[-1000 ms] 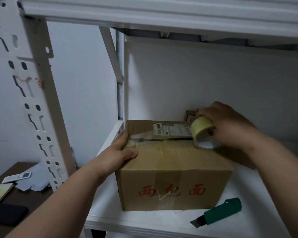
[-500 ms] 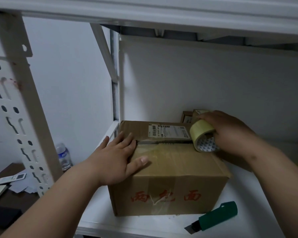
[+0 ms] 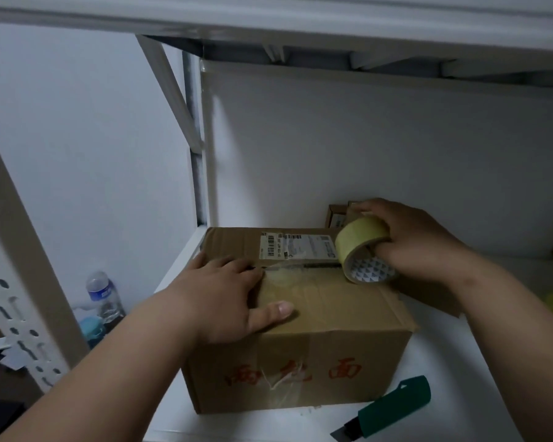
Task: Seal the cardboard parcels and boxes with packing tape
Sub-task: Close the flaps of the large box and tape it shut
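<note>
Nearest, at the front edge of the white shelf [image 3: 479, 371], a green box cutter [image 3: 393, 406] lies flat with its dark blade end pointing left and partly cut off by the bottom of the frame. Just behind it stands the cardboard box [image 3: 316, 355], its front face carrying three red handwritten characters that are too loose to read, crossed by a strip of clear tape. On top, the left hand [image 3: 224, 298] lies flat with straight, spread fingers, pressing the tape end down over the centre seam near the left side. A stretch of clear tape runs from there rightward along the seam to the tape roll [image 3: 363, 250], which the right hand [image 3: 419, 240] grips with fingers curled over its yellowish band, the roll standing on edge at the right end of the box top; its core shows a small triangle pattern. Behind the seam a white shipping label [image 3: 297, 246] with barcodes is stuck on the far flap, its print too small to make out. Further back a smaller box [image 3: 336, 215] peeks out, mostly hidden by the right hand. Off to the left, below the shelf, stands a water bottle [image 3: 104, 295] with a blue label, blurred.
</note>
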### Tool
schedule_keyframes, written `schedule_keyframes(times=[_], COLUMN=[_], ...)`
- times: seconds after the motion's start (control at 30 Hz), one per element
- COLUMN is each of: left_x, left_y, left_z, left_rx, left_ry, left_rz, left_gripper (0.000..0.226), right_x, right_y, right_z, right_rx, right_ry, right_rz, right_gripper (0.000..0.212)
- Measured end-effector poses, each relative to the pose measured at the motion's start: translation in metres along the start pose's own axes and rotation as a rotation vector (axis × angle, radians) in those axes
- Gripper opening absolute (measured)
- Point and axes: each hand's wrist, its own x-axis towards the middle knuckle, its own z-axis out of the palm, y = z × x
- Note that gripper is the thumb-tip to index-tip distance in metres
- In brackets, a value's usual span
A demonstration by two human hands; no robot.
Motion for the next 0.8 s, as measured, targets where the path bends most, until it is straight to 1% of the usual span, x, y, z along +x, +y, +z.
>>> schedule_keyframes(times=[0.07, 0.1, 0.2, 0.27, 0.37, 0.47, 0.57, 0.63, 0.7, 0.8], left_x=[0.005, 0.009, 0.021, 0.027, 0.030, 0.031, 0.033, 0.035, 0.038, 0.040], left_y=[0.010, 0.016, 0.028, 0.027, 0.023, 0.024, 0.027, 0.028, 0.026, 0.022], left_z=[-0.001, 0.000, 0.000, -0.002, -0.003, -0.005, -0.011, -0.010, -0.003, 0.008], left_rx=[-0.002, -0.019, -0.111, -0.144, -0.116, -0.091, -0.106, -0.107, -0.081, -0.069], left_ry=[0.069, 0.079, 0.010, -0.044, -0.097, -0.147, -0.191, -0.193, -0.175, -0.133], left_rz=[-0.040, -0.042, 0.004, 0.017, 0.035, 0.045, 0.034, 0.035, 0.042, 0.036], left_gripper=[0.113, 0.113, 0.114, 0.119, 0.126, 0.134, 0.132, 0.133, 0.142, 0.145], right_x=[-0.001, 0.000, 0.001, 0.002, 0.004, 0.009, 0.020, 0.029, 0.036, 0.042], right_y=[0.010, 0.015, 0.024, 0.027, 0.026, 0.022, 0.028, 0.037, 0.050, 0.078], right_z=[-0.003, -0.004, -0.006, -0.011, -0.018, -0.023, -0.022, -0.017, -0.012, -0.009], right_rx=[0.151, 0.222, 0.388, 0.423, 0.358, 0.269, 0.126, 0.044, -0.062, -0.209], right_ry=[-0.013, -0.023, -0.025, 0.012, 0.050, 0.036, 0.032, 0.053, 0.074, 0.135], right_rz=[0.017, 0.037, 0.070, 0.040, -0.027, -0.081, -0.148, -0.189, -0.217, -0.194], right_gripper=[0.052, 0.050, 0.049, 0.045, 0.041, 0.040, 0.039, 0.041, 0.046, 0.051])
